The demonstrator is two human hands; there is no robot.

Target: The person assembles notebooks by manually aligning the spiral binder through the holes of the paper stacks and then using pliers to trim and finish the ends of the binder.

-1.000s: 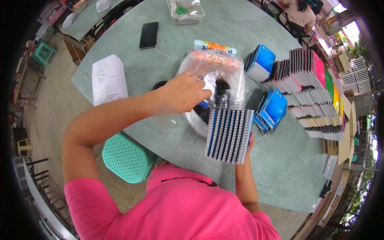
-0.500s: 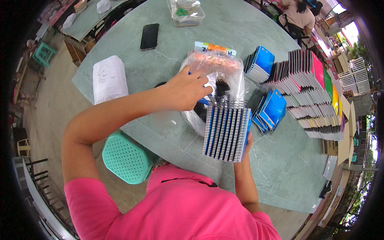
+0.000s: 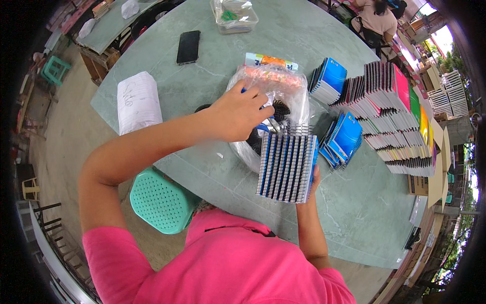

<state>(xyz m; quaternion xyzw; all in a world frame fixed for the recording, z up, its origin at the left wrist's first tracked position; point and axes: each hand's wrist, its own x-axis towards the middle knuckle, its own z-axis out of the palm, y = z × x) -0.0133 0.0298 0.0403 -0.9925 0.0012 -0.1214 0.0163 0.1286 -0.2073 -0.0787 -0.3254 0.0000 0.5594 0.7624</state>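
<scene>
Stack of spiral notebooks (image 3: 286, 166) sits center frame, held upright from below and behind by the right hand (image 3: 315, 178); only the fingertips show at the stack's right edge, gripping it. Just above and left of the stack, the left hand (image 3: 238, 117) reaches into a clear plastic bag (image 3: 283, 96), fingers curled on its opening, touching it; probably pinching the plastic, hard to tell under the glare. Bag lies on the grey-green round table (image 3: 212, 172), touching the stack's top edge. Right of the bag: fanned blue notebooks (image 3: 344, 139) and long rows of spiral notebooks (image 3: 390, 111). Upper left: black phone (image 3: 188, 46), white wrapped bundle (image 3: 137, 100). Top center: clear plastic container (image 3: 234, 14). Lower left: green plastic stool (image 3: 159, 200).
</scene>
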